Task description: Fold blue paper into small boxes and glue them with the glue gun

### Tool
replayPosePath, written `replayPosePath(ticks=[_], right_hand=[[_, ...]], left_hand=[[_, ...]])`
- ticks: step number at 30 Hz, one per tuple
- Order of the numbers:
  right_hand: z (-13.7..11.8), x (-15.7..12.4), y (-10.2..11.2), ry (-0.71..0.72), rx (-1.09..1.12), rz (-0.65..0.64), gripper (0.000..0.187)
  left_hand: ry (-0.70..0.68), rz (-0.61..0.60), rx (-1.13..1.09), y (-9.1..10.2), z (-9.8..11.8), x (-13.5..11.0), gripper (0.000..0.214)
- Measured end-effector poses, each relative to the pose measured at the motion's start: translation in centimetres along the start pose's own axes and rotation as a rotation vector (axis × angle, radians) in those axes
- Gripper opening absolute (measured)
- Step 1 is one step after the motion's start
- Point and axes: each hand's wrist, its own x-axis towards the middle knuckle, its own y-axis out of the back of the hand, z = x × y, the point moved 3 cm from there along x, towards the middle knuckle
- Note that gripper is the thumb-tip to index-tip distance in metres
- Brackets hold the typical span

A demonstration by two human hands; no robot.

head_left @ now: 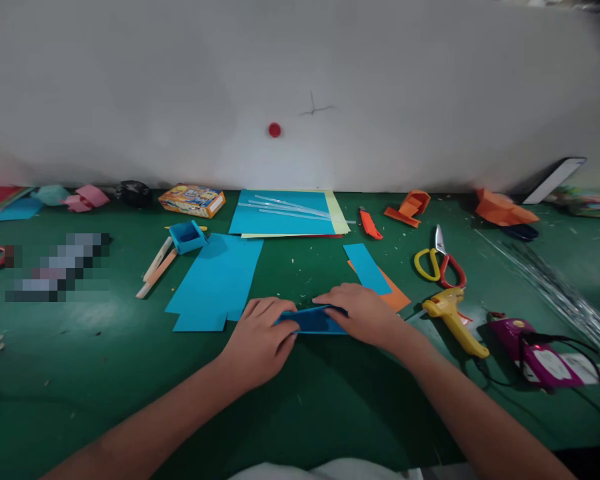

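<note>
Both my hands press on a folded strip of blue paper (314, 321) lying on the green table (130, 373). My left hand (261, 341) is closed on the strip's left end, fingers curled over its edge. My right hand (361, 313) lies over the right end, fingers bent down onto the fold. A larger cut sheet of blue paper (217, 280) lies just to the left of my left hand. A small blue piece (367, 268) over an orange piece (396, 297) lies beyond my right hand.
A yellow glue gun (453, 317), scissors (439, 261), and a purple device (535, 353) with cables lie to the right. At the back are a blue sheet with clear glue sticks (285, 212), a small blue paper box (187, 237), an orange cutter (370, 225), an orange carton (192, 200).
</note>
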Motion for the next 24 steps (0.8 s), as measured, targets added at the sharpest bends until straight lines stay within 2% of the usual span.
replayPosePath(ticks=[4, 6, 9, 11, 14, 18, 21, 24], right_hand=[[-0.1, -0.2, -0.2, -0.084, 0.06, 0.027, 0.027], [0.0, -0.1, -0.3, -0.179, 0.052, 0.036, 0.024], [0.0, -0.1, -0.3, -0.326, 0.037, 0.043, 0.019], [0.0, -0.1, -0.3, -0.362, 0.033, 0.048, 0.019], [-0.2, -0.2, -0.1, -0.38, 0.027, 0.063, 0.019], [-0.1, -0.1, -0.2, -0.347, 0.037, 0.112, 0.015], [-0.2, 0.4, -0.5, -0.246, 0.108, 0.158, 0.017], [0.1, 0.8, -0.9, -0.243, 0.17, 0.214, 0.02]], left_hand=[[0.16, -0.014, -0.056, 0.4, -0.8, 0.7, 0.019], [0.213, -0.026, -0.053, 0.4, -1.4, 1.1, 0.02], [0.26, -0.04, -0.048, 0.5, -2.3, 1.7, 0.022], [0.264, -0.016, -0.064, 0.6, -2.7, 2.3, 0.026], [0.2, 0.061, -0.099, 0.7, -2.4, 3.0, 0.037], [0.069, 0.088, -0.118, 0.2, -1.3, 3.6, 0.024], [0.055, 0.08, -0.174, -0.4, -1.1, 3.9, 0.022], [0.1, 0.119, -0.224, -0.7, -1.5, 4.5, 0.024]])
